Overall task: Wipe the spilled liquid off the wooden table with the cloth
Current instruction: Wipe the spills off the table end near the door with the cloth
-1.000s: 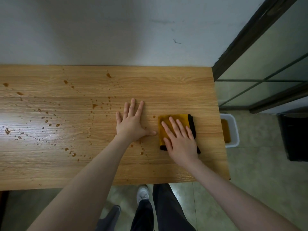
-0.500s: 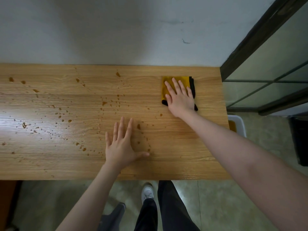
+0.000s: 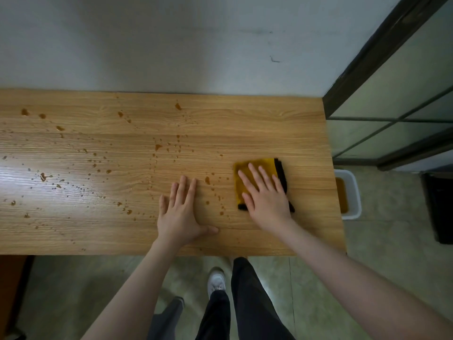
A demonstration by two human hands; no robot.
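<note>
A folded yellow cloth (image 3: 266, 165) with a black edge lies flat on the right part of the wooden table (image 3: 269, 123). My right hand (image 3: 266, 195) presses down on it with straight, spread fingers. My left hand (image 3: 180, 212) rests flat on the bare wood to the left of the cloth, fingers straight. Brown drops of spilled liquid (image 3: 157, 147) are scattered over the table's middle and left, with a few drops (image 3: 207, 180) between my two hands.
A white tub (image 3: 353, 192) holding brown liquid stands on the floor just past the table's right edge. A grey wall runs behind the table. A dark-framed glass partition (image 3: 392, 99) is at the right. My legs and a white shoe (image 3: 216, 280) are below the front edge.
My right hand has pulled the cloth back from the table's far edge toward the front, along the right side. My left hand stays flat on the wood in about the same place.
</note>
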